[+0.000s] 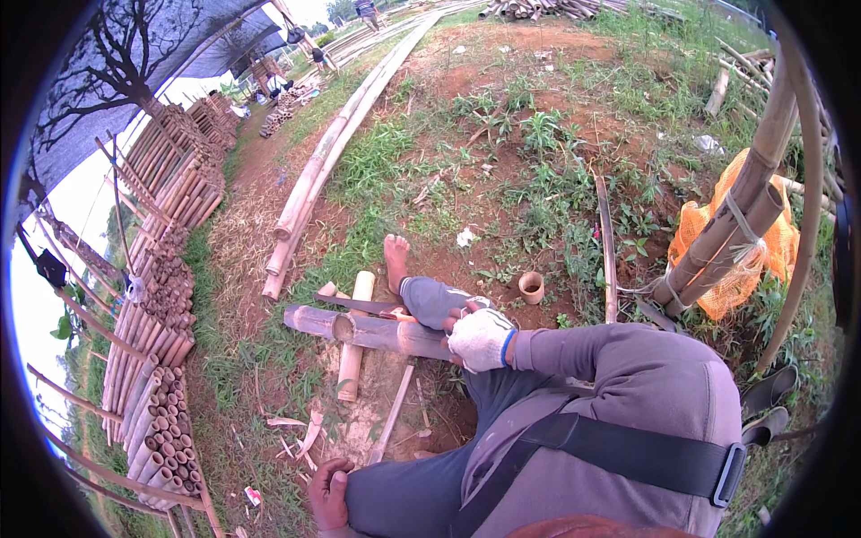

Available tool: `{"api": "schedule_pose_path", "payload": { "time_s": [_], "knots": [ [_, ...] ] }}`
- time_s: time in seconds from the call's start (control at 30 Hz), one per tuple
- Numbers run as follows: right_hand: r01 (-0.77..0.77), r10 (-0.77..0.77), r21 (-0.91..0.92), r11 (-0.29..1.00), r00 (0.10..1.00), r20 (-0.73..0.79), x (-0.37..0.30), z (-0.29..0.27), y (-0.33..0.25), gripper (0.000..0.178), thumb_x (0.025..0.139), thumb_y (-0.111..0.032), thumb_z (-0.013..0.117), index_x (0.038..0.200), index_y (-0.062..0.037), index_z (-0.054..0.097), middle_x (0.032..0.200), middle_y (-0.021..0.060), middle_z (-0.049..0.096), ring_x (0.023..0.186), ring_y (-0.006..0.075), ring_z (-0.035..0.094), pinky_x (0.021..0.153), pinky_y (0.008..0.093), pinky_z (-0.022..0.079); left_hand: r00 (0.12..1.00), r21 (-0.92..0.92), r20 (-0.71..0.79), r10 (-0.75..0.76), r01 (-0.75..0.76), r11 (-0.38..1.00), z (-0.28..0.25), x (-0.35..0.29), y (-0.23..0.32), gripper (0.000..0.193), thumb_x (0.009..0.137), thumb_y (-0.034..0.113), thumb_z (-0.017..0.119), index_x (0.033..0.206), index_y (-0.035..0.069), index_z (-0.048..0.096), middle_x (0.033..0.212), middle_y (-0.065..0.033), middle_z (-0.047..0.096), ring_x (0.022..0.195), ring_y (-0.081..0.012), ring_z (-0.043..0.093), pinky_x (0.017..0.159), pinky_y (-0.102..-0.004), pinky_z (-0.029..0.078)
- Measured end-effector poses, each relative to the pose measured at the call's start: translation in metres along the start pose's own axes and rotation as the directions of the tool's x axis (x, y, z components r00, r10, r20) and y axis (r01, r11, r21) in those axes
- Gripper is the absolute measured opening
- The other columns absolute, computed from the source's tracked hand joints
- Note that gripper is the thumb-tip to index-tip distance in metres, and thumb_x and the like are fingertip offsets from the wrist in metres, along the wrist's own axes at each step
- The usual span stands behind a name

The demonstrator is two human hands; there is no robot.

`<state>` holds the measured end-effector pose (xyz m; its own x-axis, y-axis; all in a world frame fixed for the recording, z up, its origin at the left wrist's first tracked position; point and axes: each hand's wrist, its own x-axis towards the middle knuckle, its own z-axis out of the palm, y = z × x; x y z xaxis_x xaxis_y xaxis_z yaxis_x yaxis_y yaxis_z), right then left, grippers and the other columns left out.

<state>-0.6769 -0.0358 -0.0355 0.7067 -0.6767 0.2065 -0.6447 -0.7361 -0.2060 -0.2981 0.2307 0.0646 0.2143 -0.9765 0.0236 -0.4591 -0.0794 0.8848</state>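
My right hand, in a white glove with bare fingertips, is closed at the near end of a split-looking bamboo pole beside my bent leg. Whatever lies within its curled fingers is hidden. The pole lies across a shorter pale bamboo piece. Just beyond it, a long dark blade with an orange handle rests close to my shin. My bare left hand sits by my other knee, its fingers loosely curled and holding nothing visible.
Bamboo offcuts and a thin strip litter the ground. Long poles stretch away ahead. Bamboo stacks line the left. A short bamboo cup stands right of my foot; an orange mesh sack hangs by posts.
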Motion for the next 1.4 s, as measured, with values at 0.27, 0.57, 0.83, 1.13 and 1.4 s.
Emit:
{"api": "schedule_pose_path", "payload": {
  "time_s": [0.27, 0.57, 0.83, 1.13, 1.4],
  "knots": [
    [-0.269, 0.262, 0.046, 0.962, 0.864, -0.430, -0.016, -0.109, 0.096, 0.033, 0.093, -0.032, 0.078, 0.116, -0.0085, 0.079, 0.111, 0.0210, 0.074, 0.104, 0.0431, 0.073, 0.091, 0.0522, 0.059, 0.997, 0.001, 0.072, 0.028, -0.028, 1.000, 0.029, 0.040, 0.017, 0.038, 0.105, 0.033, 0.065, 0.105, -0.004, 0.077, 0.099, -0.0092, 0.078, 0.093, -0.0157, 0.068, 0.089, -0.0329, 0.052],
    [0.106, -0.104, 0.108, 0.988, 0.994, -0.024, 0.083, -0.146, 0.066, 0.043, 0.099, -0.035, 0.077, 0.125, -0.0017, 0.075, 0.110, 0.0258, 0.076, 0.106, 0.0425, 0.074, 0.091, 0.0492, 0.058, 0.995, -0.077, -0.045, -0.083, 0.080, 0.994, 0.031, 0.012, 0.024, 0.031, 0.106, 0.027, 0.067, 0.101, -0.002, 0.077, 0.093, -0.0064, 0.075, 0.089, -0.0119, 0.064, 0.086, -0.0309, 0.050],
    [0.035, -0.122, 0.475, 0.879, 0.980, 0.154, 0.146, -0.018, 0.112, 0.040, 0.099, -0.028, 0.078, 0.122, 0.0043, 0.073, 0.106, 0.0182, 0.078, 0.102, 0.0280, 0.075, 0.088, 0.0426, 0.058, 0.964, -0.108, -0.148, -0.222, 0.207, 0.972, 0.032, -0.018, 0.025, 0.029, 0.106, 0.024, 0.067, 0.097, -0.002, 0.075, 0.093, -0.0090, 0.077, 0.089, -0.0138, 0.068, 0.087, -0.0314, 0.053],
    [-0.202, 0.082, 0.068, 0.977, 0.652, 0.754, -0.005, 0.203, 0.194, 0.039, 0.103, -0.037, 0.068, 0.118, -0.0018, 0.077, 0.112, 0.0211, 0.078, 0.108, 0.0361, 0.074, 0.093, 0.0432, 0.057, 0.850, -0.372, -0.423, -0.314, 0.154, 0.916, 0.013, -0.121, -0.002, 0.026, 0.108, 0.019, 0.065, 0.089, 0.000, 0.067, 0.086, -0.0147, 0.076, 0.088, -0.0251, 0.074, 0.094, -0.0451, 0.060],
    [-0.319, 0.140, 0.056, 0.946, 0.558, 0.818, -0.058, 0.236, 0.184, 0.041, 0.103, -0.036, 0.068, 0.123, -0.0018, 0.075, 0.118, 0.0208, 0.077, 0.113, 0.0357, 0.073, 0.098, 0.0434, 0.056, 0.846, -0.320, -0.413, -0.337, 0.212, 0.923, 0.013, -0.114, 0.006, 0.026, 0.108, 0.019, 0.066, 0.089, 0.001, 0.066, 0.084, -0.0149, 0.075, 0.087, -0.0259, 0.074, 0.094, -0.0463, 0.059]
  ]
}}
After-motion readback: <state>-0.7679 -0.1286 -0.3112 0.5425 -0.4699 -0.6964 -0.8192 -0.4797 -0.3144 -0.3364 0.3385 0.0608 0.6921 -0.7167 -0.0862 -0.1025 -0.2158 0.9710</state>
